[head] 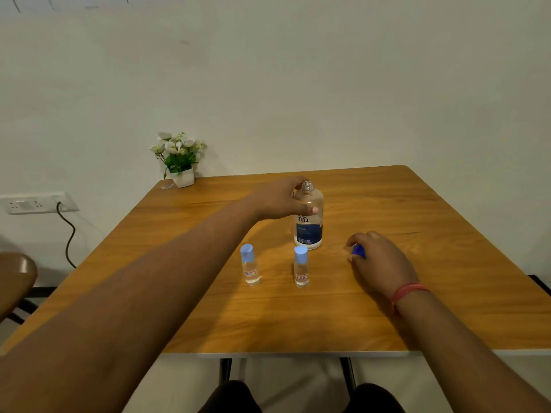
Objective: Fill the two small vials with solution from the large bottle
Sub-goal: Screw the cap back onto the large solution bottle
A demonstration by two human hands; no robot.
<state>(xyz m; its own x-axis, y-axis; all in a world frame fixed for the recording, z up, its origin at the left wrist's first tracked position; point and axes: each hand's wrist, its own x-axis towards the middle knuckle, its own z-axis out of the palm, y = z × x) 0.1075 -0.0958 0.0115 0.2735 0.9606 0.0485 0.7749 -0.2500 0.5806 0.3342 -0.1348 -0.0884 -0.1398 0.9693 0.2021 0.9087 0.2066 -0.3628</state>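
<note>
A square wooden table (298, 317) stands against a plain pale wall, seen from above by the person seated at its near edge.

Nearest, two bare forearms reach in over the near edge. The right wrist wears a red thread band (407, 292).

Towards the middle of the table stand two small clear vials, upright and apart from each other, each with a pale blue cap on and a small red-marked label low on its side: the left vial (250, 265) and the right vial (300, 266).

To the right of them, the right hand (377, 260) rests on the table with its fingers curled round a dark blue cap (358, 251).

Just behind the right vial stands the large bottle (309, 217), clear, upright, with a dark blue label and its neck uncapped. The left hand (281, 199) grips its upper part, thumb across the front, fingers wrapped behind.

At the far left corner sits a small white pot of white flowers (179, 159). On the wall to the left, a socket plate (35, 203) has a dark cable hanging from it.
</note>
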